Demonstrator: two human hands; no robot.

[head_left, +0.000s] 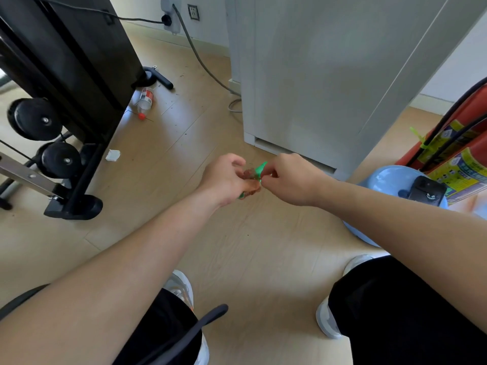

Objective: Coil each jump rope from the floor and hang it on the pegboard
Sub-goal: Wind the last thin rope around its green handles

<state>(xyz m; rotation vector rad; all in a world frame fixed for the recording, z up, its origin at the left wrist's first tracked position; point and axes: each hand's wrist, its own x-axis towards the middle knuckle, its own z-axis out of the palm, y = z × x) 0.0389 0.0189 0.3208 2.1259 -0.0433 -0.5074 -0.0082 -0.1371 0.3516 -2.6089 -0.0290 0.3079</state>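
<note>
Head view | Progress: jump rope (250,177) gathered into a small coil above the floor (237,246), apparently nearly wound; hanging remains, no pegboard in sight | Position: coil held between both hands | left hand (224,177) grips the bundle; right hand (292,180) pinches its green handle (261,167).

Pale wood floor (263,246). At left, black exercise machine (66,61) with two black wheels (34,119) on its near side. Just beside its base, clear plastic bottle (145,100) with red cap, lying flat; nearer, a small white scrap (113,155). On far wall, socket (193,12) and white plug block (168,14); grey cable (200,61) trailing down behind tall white cabinet (316,75) at centre. At right edge, red fire extinguishers (469,143), tilted, with black hoses. Just in front, light blue basin (384,180) with black phone (428,192) on top.
</note>
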